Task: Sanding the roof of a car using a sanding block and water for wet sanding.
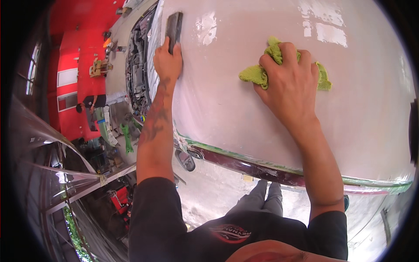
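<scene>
In the head view, the panel (218, 113) lies beneath both hands, pale and shiny. Near its left edge, the left hand (167, 64) grips a long dark block (175, 25); farther right, the right hand (290, 81) clutches a crumpled green cloth (253, 75).

I see the left hand (167, 63) gripping a dark block (174, 25) at the left side of the pale panel (214, 96). On my right, the right hand (293, 81) clutches a green cloth (254, 75) on that panel. Far left, I make out a person (90, 101) near a red wall (89, 46).
</scene>
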Demonstrator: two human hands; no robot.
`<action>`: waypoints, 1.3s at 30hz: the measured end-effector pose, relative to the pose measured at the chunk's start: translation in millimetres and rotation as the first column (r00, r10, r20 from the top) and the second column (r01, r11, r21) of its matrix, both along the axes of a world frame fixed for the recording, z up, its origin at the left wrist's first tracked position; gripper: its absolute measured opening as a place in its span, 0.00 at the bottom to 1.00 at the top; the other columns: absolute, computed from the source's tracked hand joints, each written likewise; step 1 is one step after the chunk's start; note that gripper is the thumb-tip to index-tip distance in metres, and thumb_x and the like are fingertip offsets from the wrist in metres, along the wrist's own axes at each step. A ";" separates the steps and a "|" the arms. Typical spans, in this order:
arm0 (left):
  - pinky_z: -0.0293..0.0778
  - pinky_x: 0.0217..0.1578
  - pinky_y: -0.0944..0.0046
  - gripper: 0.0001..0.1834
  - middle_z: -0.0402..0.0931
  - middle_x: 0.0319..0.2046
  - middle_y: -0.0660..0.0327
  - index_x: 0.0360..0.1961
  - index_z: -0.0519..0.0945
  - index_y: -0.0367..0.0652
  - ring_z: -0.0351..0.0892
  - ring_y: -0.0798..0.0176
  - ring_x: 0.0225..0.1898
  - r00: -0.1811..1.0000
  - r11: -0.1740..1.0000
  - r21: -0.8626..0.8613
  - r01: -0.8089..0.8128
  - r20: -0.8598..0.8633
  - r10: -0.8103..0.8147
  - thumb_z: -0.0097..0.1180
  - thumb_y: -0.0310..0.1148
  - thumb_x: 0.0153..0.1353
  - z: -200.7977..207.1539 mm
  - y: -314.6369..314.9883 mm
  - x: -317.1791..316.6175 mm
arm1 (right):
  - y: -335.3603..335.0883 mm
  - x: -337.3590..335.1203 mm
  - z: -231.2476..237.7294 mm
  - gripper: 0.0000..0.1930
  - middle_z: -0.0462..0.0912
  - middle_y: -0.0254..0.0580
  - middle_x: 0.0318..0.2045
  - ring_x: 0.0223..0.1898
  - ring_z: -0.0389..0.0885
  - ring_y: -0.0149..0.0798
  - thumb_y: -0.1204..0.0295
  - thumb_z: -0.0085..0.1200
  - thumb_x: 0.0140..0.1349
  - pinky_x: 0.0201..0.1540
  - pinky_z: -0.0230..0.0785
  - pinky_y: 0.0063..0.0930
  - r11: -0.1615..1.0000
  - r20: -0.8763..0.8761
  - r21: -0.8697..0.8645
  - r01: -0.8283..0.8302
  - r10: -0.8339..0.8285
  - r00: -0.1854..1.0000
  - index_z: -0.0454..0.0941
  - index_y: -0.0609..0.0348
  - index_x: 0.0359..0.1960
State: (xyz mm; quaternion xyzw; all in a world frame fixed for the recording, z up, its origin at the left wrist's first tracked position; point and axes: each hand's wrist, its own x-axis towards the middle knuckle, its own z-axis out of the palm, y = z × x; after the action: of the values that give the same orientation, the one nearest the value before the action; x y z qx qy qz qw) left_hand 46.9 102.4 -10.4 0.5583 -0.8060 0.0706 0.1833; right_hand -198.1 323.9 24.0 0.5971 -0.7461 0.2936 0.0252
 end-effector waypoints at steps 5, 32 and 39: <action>0.70 0.49 0.44 0.30 0.73 0.49 0.38 0.62 0.74 0.38 0.73 0.38 0.48 0.975 0.976 0.071 0.208 -0.096 -0.201 0.60 0.40 0.60 -15.9 109.8 -23.2 | 3.3 -8.2 -6.5 0.18 0.70 0.35 0.40 0.39 0.69 0.44 0.62 0.74 0.38 0.33 0.63 0.40 1.000 -0.018 0.023 0.017 -0.017 1.000 0.81 0.47 0.31; 0.74 0.49 0.45 0.26 0.79 0.44 0.37 0.60 0.73 0.35 0.79 0.34 0.46 0.980 0.993 0.045 0.106 0.163 -0.112 0.50 0.39 0.63 23.1 -101.1 -68.6 | 2.5 0.0 2.7 0.11 0.71 0.36 0.41 0.42 0.70 0.45 0.66 0.66 0.46 0.38 0.61 0.42 0.998 0.133 0.058 -0.039 0.031 0.991 0.83 0.47 0.33; 0.69 0.52 0.47 0.28 0.74 0.49 0.39 0.63 0.71 0.37 0.73 0.38 0.49 0.863 0.863 -0.005 0.505 0.020 -0.505 0.56 0.35 0.62 -7.5 45.3 -65.7 | 4.2 -9.6 -5.2 0.10 0.72 0.37 0.42 0.43 0.70 0.46 0.68 0.64 0.45 0.37 0.60 0.42 0.995 0.149 0.097 -0.040 0.025 0.988 0.83 0.47 0.33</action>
State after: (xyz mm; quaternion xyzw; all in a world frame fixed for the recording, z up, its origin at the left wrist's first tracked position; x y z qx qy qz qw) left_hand -18.8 147.7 -17.9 0.3266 -0.9252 0.0292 0.1910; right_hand -207.6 328.2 18.9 0.5862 -0.7498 0.2999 -0.0647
